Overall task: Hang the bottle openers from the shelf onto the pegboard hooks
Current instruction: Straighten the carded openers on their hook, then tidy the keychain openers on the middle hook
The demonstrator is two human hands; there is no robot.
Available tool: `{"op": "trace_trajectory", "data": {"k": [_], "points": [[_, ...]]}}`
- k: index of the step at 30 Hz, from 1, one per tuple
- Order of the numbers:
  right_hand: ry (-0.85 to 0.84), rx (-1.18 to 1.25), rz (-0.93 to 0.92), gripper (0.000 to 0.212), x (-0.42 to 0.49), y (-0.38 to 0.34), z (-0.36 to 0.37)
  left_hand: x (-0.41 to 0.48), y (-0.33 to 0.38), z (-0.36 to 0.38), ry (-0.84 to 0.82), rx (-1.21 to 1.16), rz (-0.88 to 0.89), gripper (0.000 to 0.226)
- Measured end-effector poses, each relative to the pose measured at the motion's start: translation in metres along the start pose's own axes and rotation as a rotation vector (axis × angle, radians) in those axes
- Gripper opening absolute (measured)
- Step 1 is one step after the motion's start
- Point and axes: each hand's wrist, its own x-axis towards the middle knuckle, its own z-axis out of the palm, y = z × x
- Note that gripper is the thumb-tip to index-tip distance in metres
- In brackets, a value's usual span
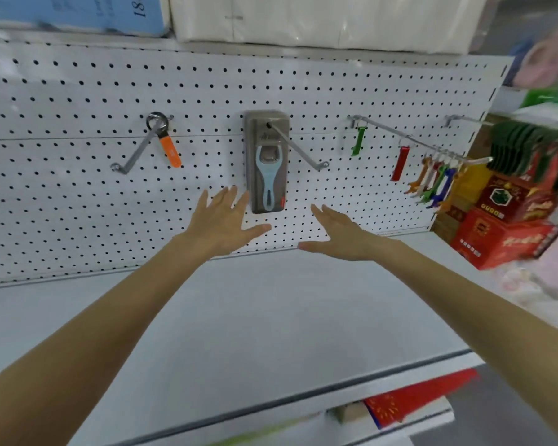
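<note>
Head view: both arms reach forward over the white shelf (239, 317) toward the pegboard (78, 194).

Left hand (226, 217): back of the hand faces the camera, fingers straight and spread, thumb out to the right. It holds nothing. Its fingertips lie just beside the lower left edge of the packaged blue bottle opener (266, 162); whether they touch cannot be told.

Right hand (339, 233): fingers straight and close together, angled up and to the left, thumb out to the left. It holds nothing and sits below and to the right of the package, apart from it.

The packaged opener hangs on the middle hook (300, 149), flat against the board. An orange bottle opener (169, 149) hangs by its ring on the left hook (132, 156). On the long right hook (409, 138) hang a green opener (357, 141), a red opener (400, 164) and, near the tip, a cluster of coloured openers (432, 181). Red boxes (503, 226) are stacked beyond the board's right end.
</note>
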Motion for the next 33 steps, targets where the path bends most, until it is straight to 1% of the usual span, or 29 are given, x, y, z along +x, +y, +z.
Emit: {"op": "trace_trajectory", "data": {"k": [3, 5, 9, 12, 14, 17, 21, 23, 26, 30, 33], "points": [[-0.085, -0.089, -0.050, 0.101, -0.026, 0.017, 0.014, -0.013, 0.027, 0.000, -0.024, -0.028, 0.011, 0.095], [-0.127, -0.094, -0.073, 0.101, -0.042, 0.030, 0.016, -0.019, 0.045, -0.006, -0.008, -0.045, 0.021, 0.092], [-0.145, -0.080, -0.122, 0.098, -0.076, 0.064, 0.008, -0.031, 0.089, -0.012, 0.002, -0.136, 0.020, 0.091], [-0.159, -0.044, -0.118, 0.097, -0.101, 0.102, -0.004, -0.041, 0.130, -0.010, -0.031, -0.280, -0.022, 0.088], [-0.176, -0.006, -0.104, 0.096, -0.116, 0.130, -0.015, -0.049, 0.160, -0.010, -0.005, -0.437, -0.074, 0.085], [-0.146, 0.066, -0.103, 0.097, -0.131, 0.168, -0.036, -0.060, 0.198, -0.016, 0.072, -0.623, -0.124, 0.082], [-0.051, 0.155, -0.164, 0.102, -0.137, 0.191, -0.065, -0.073, 0.229, -0.031, 0.105, -0.710, -0.174, 0.081], [-0.032, 0.174, -0.195, 0.105, -0.135, 0.192, -0.080, -0.074, 0.235, -0.042, 0.103, -0.724, -0.207, 0.081], [0.002, 0.162, -0.240, 0.106, -0.122, 0.188, -0.102, -0.069, 0.239, -0.059, 0.125, -0.654, -0.222, 0.083], [0.016, 0.140, -0.274, 0.101, -0.101, 0.177, -0.117, -0.051, 0.240, -0.080, 0.163, -0.505, -0.187, 0.086], [0.023, 0.119, -0.286, 0.106, -0.090, 0.168, -0.117, -0.034, 0.242, -0.086, 0.166, -0.447, -0.157, 0.088]]}}
